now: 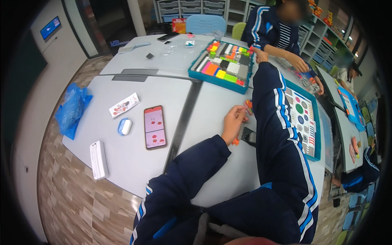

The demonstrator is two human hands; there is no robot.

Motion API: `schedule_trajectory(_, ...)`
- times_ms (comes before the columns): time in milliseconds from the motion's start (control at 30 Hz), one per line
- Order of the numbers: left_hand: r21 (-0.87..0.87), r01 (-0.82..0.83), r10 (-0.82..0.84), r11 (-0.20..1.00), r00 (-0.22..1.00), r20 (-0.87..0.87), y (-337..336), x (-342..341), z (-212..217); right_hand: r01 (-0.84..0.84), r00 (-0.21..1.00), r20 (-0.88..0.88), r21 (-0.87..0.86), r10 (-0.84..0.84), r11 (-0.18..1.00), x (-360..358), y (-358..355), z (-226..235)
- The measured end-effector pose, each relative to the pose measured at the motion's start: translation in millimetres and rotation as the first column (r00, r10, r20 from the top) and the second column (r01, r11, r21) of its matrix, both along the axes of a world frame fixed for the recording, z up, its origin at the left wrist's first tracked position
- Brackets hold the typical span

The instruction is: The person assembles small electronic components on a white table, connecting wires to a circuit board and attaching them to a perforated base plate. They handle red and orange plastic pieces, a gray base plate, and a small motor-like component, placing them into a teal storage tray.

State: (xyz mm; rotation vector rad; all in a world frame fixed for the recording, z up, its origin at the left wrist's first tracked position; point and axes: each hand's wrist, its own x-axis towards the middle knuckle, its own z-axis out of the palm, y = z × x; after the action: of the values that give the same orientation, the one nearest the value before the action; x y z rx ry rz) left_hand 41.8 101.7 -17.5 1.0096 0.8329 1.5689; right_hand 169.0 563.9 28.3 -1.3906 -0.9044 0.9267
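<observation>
My left hand (234,124) is over the table with its fingers curled and pressed at a small orange-and-green brick piece (248,107). Just below that hand lie another orange piece (235,141) and a black block-like part (248,135). With the arm stretched far forward, my right hand (260,55) is at the right far corner of a teal case (218,83) of colourful building bricks. Its fingers are drawn together by the red bricks at the case's edge; whatever is between them is too small to make out.
On the left are a phone (155,127) showing brick pictures, an earbud case (125,126), a printed box (124,105), a white power bank (99,159) and a blue plastic bag (74,109). A teal-rimmed parts sheet (301,114) lies right, near a co-worker's hand (298,63).
</observation>
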Motion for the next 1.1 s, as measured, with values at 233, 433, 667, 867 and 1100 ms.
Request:
schedule_trajectory(233, -0.032, -0.026, 0.028, 0.999, 0.999, 0.043, 2, 1, -2, 0.134, 0.840, 0.514, 0.120, -0.177, 0.984, -16, -3, -22)
schedule_trajectory(433, -0.019, -0.021, 0.022, 1.000, 0.999, 0.031, 1, 5, -2, 0.163, 0.700, 0.698, 0.047, -0.149, 0.985, -11, 3, -14)
schedule_trajectory(667, -0.037, -0.023, 0.021, 0.999, 0.997, -0.074, 0, 2, -1, 0.215, 0.732, 0.662, -0.001, -0.160, 0.977, -20, 0, -14)
schedule_trajectory(867, -0.004, -0.031, 0.030, 1.000, 0.995, -0.092, 1, 3, -2, 0.173, 0.817, 0.549, 0.057, -0.176, 0.983, -15, 16, -20)
schedule_trajectory(1100, -0.011, -0.004, 0.003, 1.000, 0.994, -0.105, 0, 3, -2, 0.066, 0.762, 0.623, 0.197, -0.177, 0.978, -1, 28, -11)
